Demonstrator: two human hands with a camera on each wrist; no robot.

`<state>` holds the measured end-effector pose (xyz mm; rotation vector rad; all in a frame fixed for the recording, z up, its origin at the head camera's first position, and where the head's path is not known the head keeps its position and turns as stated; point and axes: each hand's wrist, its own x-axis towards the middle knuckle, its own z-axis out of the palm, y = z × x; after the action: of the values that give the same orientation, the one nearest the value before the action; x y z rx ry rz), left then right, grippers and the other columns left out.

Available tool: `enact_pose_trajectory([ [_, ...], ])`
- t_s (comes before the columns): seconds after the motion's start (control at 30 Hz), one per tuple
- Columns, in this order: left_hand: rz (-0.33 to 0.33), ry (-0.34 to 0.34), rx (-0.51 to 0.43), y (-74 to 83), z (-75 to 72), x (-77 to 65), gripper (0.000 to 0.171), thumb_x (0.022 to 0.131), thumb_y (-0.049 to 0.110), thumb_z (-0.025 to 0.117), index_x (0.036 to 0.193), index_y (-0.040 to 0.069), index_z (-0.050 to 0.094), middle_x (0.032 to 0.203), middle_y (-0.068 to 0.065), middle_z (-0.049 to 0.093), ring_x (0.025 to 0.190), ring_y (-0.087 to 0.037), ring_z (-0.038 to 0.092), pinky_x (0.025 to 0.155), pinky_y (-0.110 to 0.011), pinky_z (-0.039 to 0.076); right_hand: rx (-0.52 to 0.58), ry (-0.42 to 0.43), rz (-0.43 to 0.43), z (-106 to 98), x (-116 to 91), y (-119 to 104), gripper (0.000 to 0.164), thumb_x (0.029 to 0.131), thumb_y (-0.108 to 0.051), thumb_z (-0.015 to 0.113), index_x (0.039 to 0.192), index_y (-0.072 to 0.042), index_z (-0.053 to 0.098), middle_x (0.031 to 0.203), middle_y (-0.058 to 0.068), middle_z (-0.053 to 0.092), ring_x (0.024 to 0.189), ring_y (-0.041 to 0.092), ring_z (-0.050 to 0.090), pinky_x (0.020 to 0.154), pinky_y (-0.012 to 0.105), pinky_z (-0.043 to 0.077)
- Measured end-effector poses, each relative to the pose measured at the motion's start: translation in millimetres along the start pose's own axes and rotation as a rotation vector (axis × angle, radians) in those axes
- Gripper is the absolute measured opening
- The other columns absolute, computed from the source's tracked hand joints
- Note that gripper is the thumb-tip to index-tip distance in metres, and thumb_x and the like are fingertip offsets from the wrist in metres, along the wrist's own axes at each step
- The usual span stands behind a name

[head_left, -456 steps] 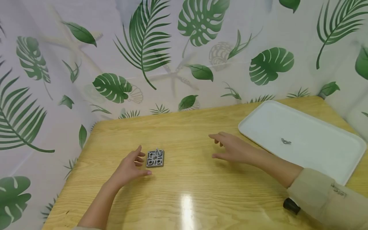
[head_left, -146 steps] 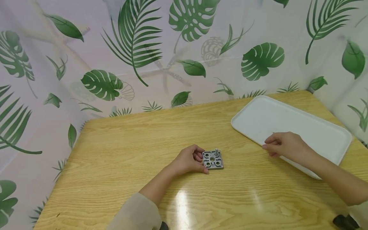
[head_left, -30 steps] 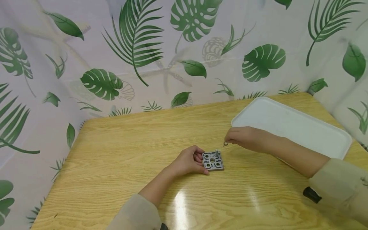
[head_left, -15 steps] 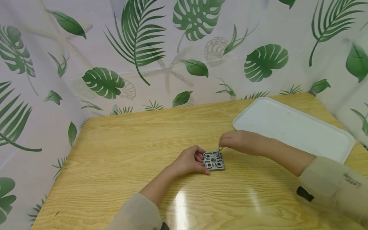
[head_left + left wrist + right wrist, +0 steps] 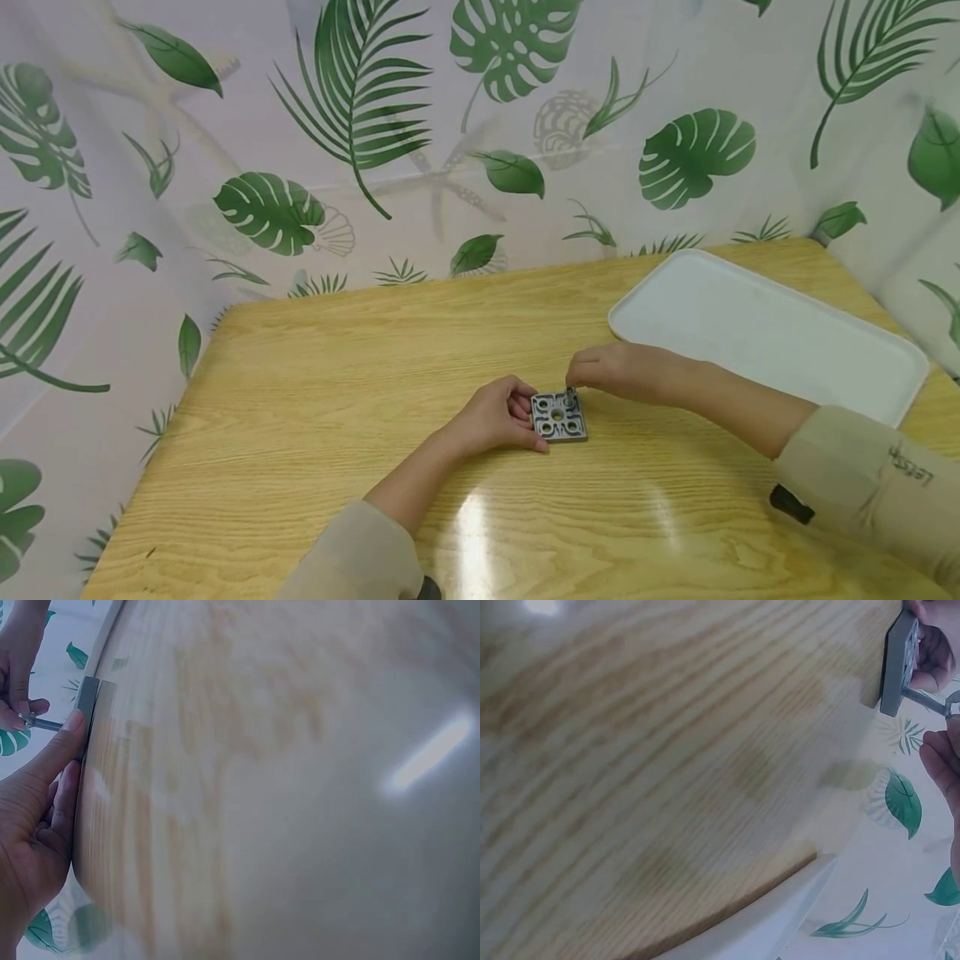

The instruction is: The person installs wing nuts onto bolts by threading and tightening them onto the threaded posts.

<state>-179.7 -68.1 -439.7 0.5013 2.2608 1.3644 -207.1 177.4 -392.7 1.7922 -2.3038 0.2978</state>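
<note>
A square grey metal plate [image 5: 557, 427] with several round holes lies flat on the wooden table. From its far right corner hole a bolt [image 5: 925, 701] stands upright. My left hand [image 5: 491, 419] grips the plate by its left side, thumb on the near edge and fingers behind. At the top of the bolt, my right hand [image 5: 618, 371] pinches a small metal wing nut [image 5: 28, 718] between fingertips and thumb. The nut sits right at the bolt's end in both wrist views. In the head view the right fingers partly hide it.
A white rectangular tray [image 5: 765, 321] lies at the back right, its near part behind the right forearm. The wooden tabletop [image 5: 360, 375] ends at a wall covering [image 5: 420, 125] printed with green leaves. A dark strap piece [image 5: 791, 504] shows under the right cuff.
The wing nut has gone from the tray into my right hand, which has come left and down to the bolt. Earlier the left hand drew the plate rightward; lately it stays still.
</note>
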Motion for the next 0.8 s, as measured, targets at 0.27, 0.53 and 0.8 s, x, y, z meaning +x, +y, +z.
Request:
enact_pose_trajectory([
  [0.27,-0.009,-0.010,-0.019,-1.4,0.3,-0.5,0.068,0.062,0.009,0.089,0.120,0.003,0.054,0.095,-0.003,0.057,0.081,-0.011,0.056,0.073,-0.020,0.051,0.045,-0.033,0.046,-1.1,2.3,-1.8,0.027,0.078,0.010,0.068,0.100,-0.006,0.062,0.094,0.001,0.064,0.082,0.009,0.061,0.070,0.019,0.052],
  [0.53,-0.010,-0.018,0.002,-2.4,0.3,0.2,0.068,0.062,0.011,0.089,0.120,0.004,0.053,0.095,-0.003,0.056,0.081,-0.012,0.056,0.073,-0.020,0.051,0.147,-0.035,0.048,-1.1,2.1,3.4,0.030,0.077,0.013,0.066,0.099,-0.007,0.062,0.094,0.000,0.065,0.081,0.010,0.061,0.070,0.020,0.052],
  [0.8,-0.010,-0.013,0.001,-3.7,-0.9,1.2,0.068,0.061,0.012,0.090,0.119,0.005,0.054,0.095,-0.003,0.056,0.081,-0.012,0.056,0.073,-0.020,0.051,0.097,0.008,-0.012,-1.9,4.8,1.7,0.029,0.076,0.014,0.066,0.097,-0.006,0.062,0.091,0.001,0.063,0.077,0.008,0.058,0.066,0.018,0.051],
])
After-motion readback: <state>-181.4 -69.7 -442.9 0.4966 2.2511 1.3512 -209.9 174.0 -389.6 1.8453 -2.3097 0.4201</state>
